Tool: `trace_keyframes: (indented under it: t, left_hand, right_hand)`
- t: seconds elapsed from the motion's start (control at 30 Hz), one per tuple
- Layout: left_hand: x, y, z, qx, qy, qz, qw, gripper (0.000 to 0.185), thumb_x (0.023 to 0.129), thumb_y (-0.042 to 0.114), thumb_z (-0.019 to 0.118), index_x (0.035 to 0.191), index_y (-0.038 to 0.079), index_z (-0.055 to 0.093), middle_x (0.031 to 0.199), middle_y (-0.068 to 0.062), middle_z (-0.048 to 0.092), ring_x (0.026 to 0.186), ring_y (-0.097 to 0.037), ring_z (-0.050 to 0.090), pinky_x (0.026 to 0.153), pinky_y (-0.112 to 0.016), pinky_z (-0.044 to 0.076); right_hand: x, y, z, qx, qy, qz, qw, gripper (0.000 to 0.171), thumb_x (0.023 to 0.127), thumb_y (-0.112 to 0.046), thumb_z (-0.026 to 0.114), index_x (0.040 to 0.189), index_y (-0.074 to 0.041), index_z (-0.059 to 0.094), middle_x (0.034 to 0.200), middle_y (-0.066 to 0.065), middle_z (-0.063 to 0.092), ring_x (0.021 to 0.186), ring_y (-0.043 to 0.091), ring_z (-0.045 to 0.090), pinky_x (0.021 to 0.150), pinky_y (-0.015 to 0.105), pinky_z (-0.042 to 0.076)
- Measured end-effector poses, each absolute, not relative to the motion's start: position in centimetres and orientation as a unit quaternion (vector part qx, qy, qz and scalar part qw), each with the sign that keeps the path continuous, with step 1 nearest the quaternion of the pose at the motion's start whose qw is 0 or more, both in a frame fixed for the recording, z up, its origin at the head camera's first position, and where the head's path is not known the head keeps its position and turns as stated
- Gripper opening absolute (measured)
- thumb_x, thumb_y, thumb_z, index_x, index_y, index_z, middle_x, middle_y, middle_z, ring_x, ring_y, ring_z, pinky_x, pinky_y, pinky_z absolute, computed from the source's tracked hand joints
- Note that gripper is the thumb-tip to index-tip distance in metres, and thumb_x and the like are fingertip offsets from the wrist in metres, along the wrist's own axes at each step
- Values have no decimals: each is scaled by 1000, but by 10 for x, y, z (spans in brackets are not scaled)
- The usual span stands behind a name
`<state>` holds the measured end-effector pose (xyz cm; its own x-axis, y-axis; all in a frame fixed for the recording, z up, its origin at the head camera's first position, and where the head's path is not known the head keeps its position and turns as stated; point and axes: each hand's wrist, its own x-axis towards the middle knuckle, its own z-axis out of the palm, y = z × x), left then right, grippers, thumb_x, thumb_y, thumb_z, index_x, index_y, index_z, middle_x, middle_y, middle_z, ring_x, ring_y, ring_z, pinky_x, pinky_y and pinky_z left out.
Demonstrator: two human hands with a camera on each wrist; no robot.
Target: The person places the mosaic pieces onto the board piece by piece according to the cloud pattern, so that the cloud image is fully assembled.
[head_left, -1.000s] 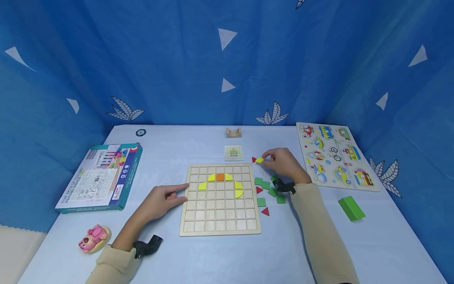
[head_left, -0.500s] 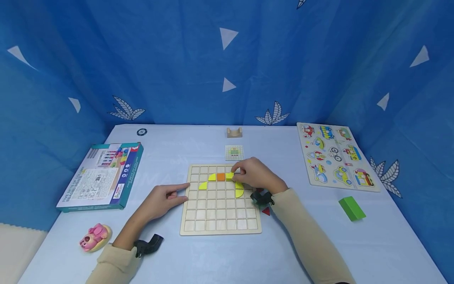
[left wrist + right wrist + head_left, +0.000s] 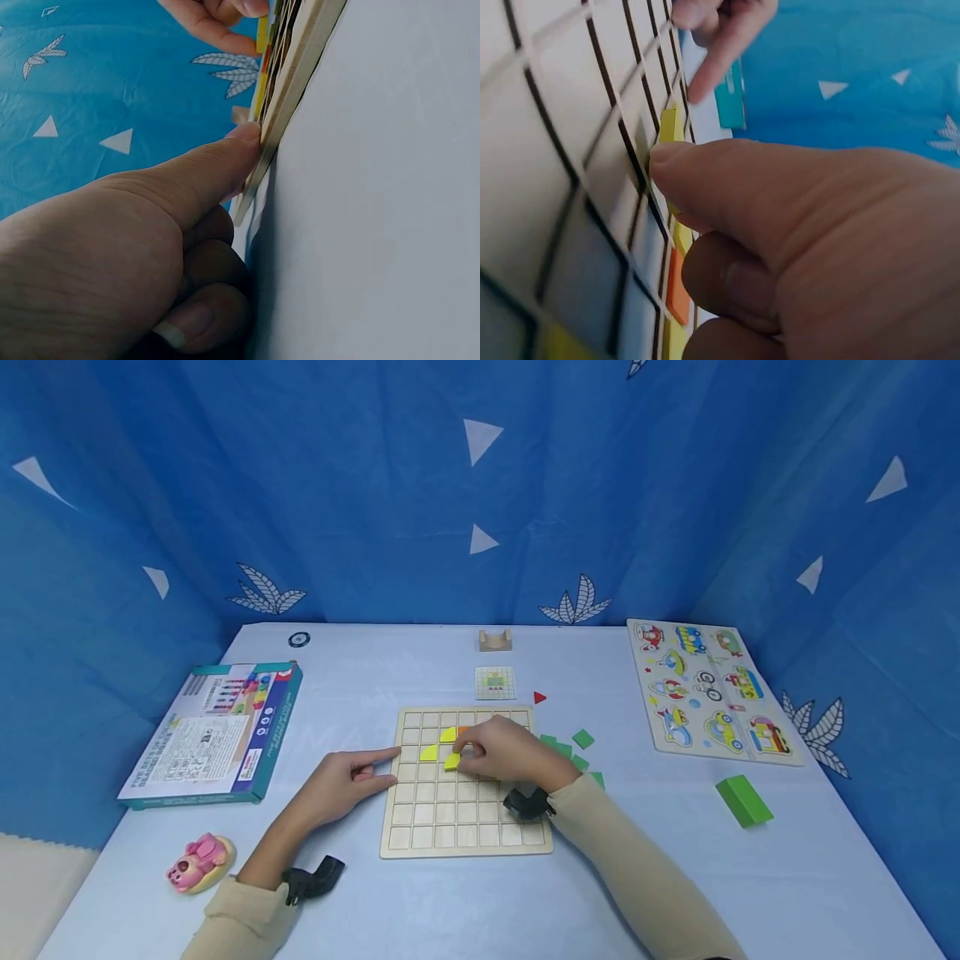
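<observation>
Right hand pinches yellow quarter-round wooden tile over square wooden grid board, upper-middle cell. Left hand, forefinger extended, steadies board's left edge. Placing step; next likely calls for seating tile flush in cell.

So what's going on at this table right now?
A person works on a wooden grid board lying on the table. The right hand pinches a yellow piece over the board's upper rows, beside other yellow pieces and an orange one. The left hand touches the board's left edge with its forefinger. Loose green pieces lie right of the board.
</observation>
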<state>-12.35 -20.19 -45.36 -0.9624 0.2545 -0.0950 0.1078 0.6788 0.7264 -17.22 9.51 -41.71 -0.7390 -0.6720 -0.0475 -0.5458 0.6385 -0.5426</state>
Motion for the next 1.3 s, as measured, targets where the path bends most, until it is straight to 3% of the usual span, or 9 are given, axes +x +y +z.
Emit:
trace_keyframes:
  t: [0.2, 0.4, 0.67, 0.8, 0.97, 1.07, 1.3]
  left_hand:
    - [-123, -202, -452, 106, 911, 387, 93, 47, 92, 35, 78, 136, 23, 69, 61, 4, 46, 57, -15, 45, 53, -28, 35]
    - [-123, -203, -453, 109, 910, 388, 93, 47, 92, 36, 78, 136, 23, 69, 61, 4, 45, 57, -14, 45, 53, -28, 35]
    - [-124, -203, -454, 113, 909, 390, 89, 47, 92, 36, 78, 135, 22, 69, 61, 4, 45, 56, -14, 44, 52, -28, 35]
    - [-124, -203, -453, 113, 908, 393, 89, 47, 92, 36, 78, 135, 22, 69, 61, 4, 45, 55, -13, 44, 52, -27, 35]
    - [-124, -203, -453, 113, 907, 396, 91, 47, 92, 36, 78, 135, 21, 69, 61, 4, 46, 55, -14, 44, 52, -27, 35]
    - [-124, -203, -453, 112, 907, 396, 92, 47, 92, 37, 78, 135, 21, 69, 61, 4, 45, 55, -13, 44, 52, -27, 35]
    - [-124, -204, -454, 116, 906, 398, 91, 46, 92, 36, 78, 134, 22, 70, 60, 5, 44, 54, -13, 43, 52, -28, 34]
  right_hand:
    - [-165, 83, -420, -359, 891, -247, 125, 21, 94, -22, 73, 113, -18, 78, 58, -12, 51, 54, 3, 46, 64, 25, 41]
    - [-158, 75, -424, -339, 904, -237, 105, 24, 92, -32, 77, 113, -21, 77, 62, -14, 55, 59, 3, 51, 67, 25, 42]
    - [-152, 67, -426, -319, 917, -219, 97, 26, 86, -49, 80, 83, -27, 66, 55, -13, 48, 55, 5, 48, 55, 25, 38]
    - [-153, 67, -425, -336, 905, -237, 111, 27, 86, -48, 81, 78, -29, 64, 59, -13, 50, 56, 5, 49, 55, 24, 38]
    - [-156, 71, -427, -348, 889, -268, 128, 17, 89, -41, 80, 84, -31, 67, 60, -11, 51, 57, 6, 50, 56, 25, 38]
    - [-159, 72, -429, -355, 881, -283, 135, 12, 90, -38, 79, 95, -31, 71, 59, -11, 49, 54, 7, 49, 55, 26, 36]
    - [-160, 73, -433, -388, 866, -276, 150, 39, 94, -32, 74, 133, -29, 69, 56, -11, 42, 49, 7, 42, 51, 24, 31]
